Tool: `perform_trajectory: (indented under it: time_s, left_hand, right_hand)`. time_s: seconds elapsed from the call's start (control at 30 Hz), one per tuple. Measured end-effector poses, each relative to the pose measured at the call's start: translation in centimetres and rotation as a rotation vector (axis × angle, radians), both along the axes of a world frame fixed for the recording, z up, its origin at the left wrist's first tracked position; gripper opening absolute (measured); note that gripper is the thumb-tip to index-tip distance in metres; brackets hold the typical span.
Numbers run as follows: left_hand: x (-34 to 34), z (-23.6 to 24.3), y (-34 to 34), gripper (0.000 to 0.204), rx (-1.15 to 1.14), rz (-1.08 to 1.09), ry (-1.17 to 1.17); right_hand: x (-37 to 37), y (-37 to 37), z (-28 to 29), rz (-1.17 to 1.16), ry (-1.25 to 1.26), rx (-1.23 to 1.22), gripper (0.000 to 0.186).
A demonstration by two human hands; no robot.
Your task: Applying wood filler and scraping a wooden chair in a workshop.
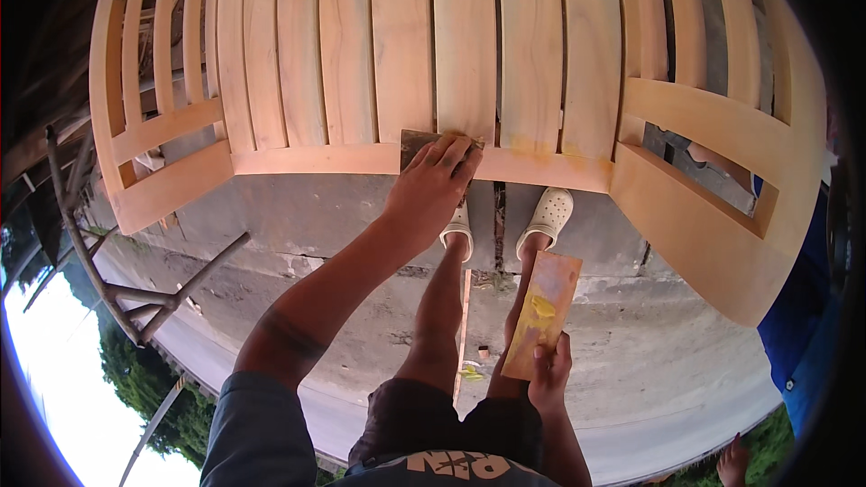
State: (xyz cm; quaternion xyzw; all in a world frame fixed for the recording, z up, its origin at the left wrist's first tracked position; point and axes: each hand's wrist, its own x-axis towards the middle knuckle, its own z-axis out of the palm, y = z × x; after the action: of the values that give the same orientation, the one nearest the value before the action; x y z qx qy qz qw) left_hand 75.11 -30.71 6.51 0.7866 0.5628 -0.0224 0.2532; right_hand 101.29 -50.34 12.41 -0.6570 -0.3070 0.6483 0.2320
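Note:
My left hand (431, 182) is closed on a dark, flat rectangular scraper (417, 144). It presses the scraper against the front rail (316, 160) of a pale slatted wooden bench, where the slat ends meet it. Yellowish smears (541, 149) show on the rail and slat ends just right of this hand. Lower down, my right hand (552, 370) grips the bottom end of a thin rectangular board (550, 284) between thumb and fingers. A lump of yellow putty-like paste (542, 307) sits on the board. The scraper's lower part is hidden by my left fingers.
Slatted armrests rise at the bench's left (171, 54) and right (722, 153). My feet in pale clogs (550, 215) stand by the front rail on a concrete floor (361, 307). Bare branches (135, 293) stand at left. Someone in blue clothing (798, 325) is at the right edge.

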Motion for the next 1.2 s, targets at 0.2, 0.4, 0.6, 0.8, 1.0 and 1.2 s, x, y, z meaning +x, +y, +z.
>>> perform_trajectory:
  time_s: [0.2,0.4,0.6,0.8,1.0,1.2]
  left_hand:
    - [-1.7,1.5,-2.6,0.057,-0.187,0.06,-0.131]
    - [0.0,0.9,1.9,0.065,-0.437,0.507,-0.27]
    - [2.2,0.5,1.2,0.064,-0.537,0.248,-0.273]
    - [2.3,1.1,-0.1,0.06,-0.081,0.177,-0.072]
    - [-0.9,2.7,2.5,0.059,-0.364,0.263,-0.245]
    - [-1.4,2.1,0.2,0.06,-0.314,0.131,-0.14]
  right_hand:
    - [0.7,0.6,0.8,0.024,-0.034,-0.028,0.025]
    - [0.1,0.1,0.6,0.002,-0.01,-0.019,0.026]
    - [-0.2,-0.9,0.2,-0.024,-0.001,-0.056,0.026]
    - [-0.2,-0.8,-0.5,-0.003,-0.055,-0.002,0.026]
    - [0.1,-0.6,-0.1,0.011,-0.05,-0.049,0.028]
    - [-0.9,0.1,0.3,-0.021,-0.002,-0.083,0.031]
